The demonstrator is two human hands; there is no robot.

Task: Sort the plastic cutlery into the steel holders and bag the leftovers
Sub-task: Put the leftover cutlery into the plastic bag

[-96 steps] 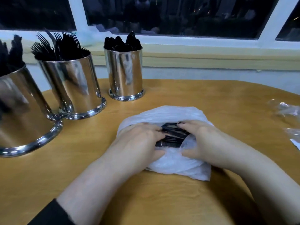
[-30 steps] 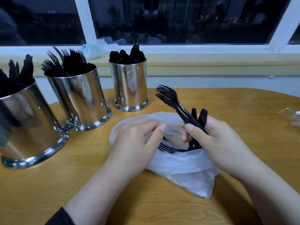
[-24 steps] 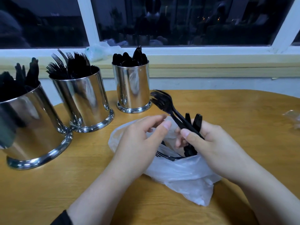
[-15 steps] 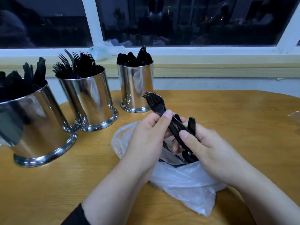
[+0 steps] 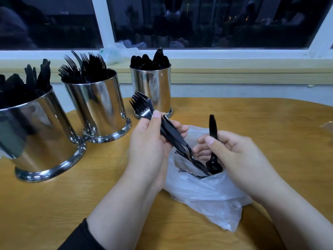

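Note:
My left hand [image 5: 149, 147] grips a bunch of black plastic forks [image 5: 144, 108] by their handles, tines pointing up and left. My right hand [image 5: 232, 152] holds a black plastic spoon [image 5: 213, 134] upright, handle up, its bowl down in the mouth of a thin white plastic bag [image 5: 207, 192] lying on the table. More black cutlery shows inside the bag. Three steel holders stand at the left: the near one [image 5: 36, 134] with knives, the middle one [image 5: 97, 107] with forks, the far one [image 5: 153, 87] with spoons.
The wooden table [image 5: 63, 204] has a rounded far edge below a window sill. A crumpled bag [image 5: 115, 53] lies on the sill. Clear plastic [image 5: 327, 126] sits at the table's right edge.
My left hand has taken the forks from my right hand and drawn them left. My right hand now holds only the spoon, over the bag's mouth.

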